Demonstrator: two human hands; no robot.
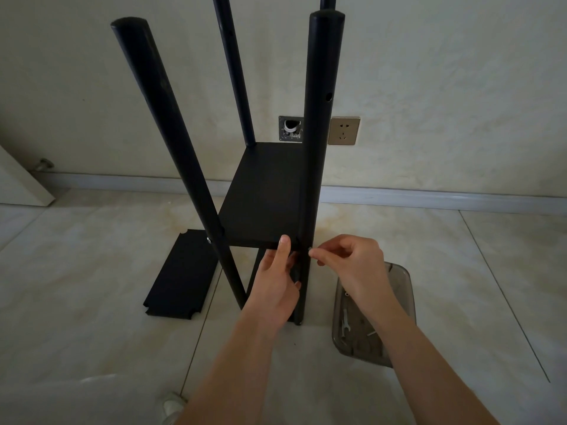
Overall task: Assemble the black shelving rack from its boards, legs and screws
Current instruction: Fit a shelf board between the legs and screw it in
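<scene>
Four black round legs show: a near-left leg (171,139) leaning outward, a near-right leg (317,142) standing upright, and two far ones, the far-left leg (233,72) and the far-right leg (327,0), of which only the top shows. One matte black shelf board (264,194) sits between them, raised off the tiled floor (92,271), close to the wall. A second board (181,274), with notched corners, lies flat on the floor left of the rack. One bolt head (209,239) shows on the near-left leg at the board's level.

The left hand (276,277) grips the front edge of the shelf board beside the near-right leg, thumb on top and fingers beneath. The right hand (349,265) pinches a small screw (309,249) against that leg at the board's corner, fingers curled.

One translucent grey tray (402,289) rests on the floor to the right, holding one small wrench (344,323) and a few fasteners.
</scene>
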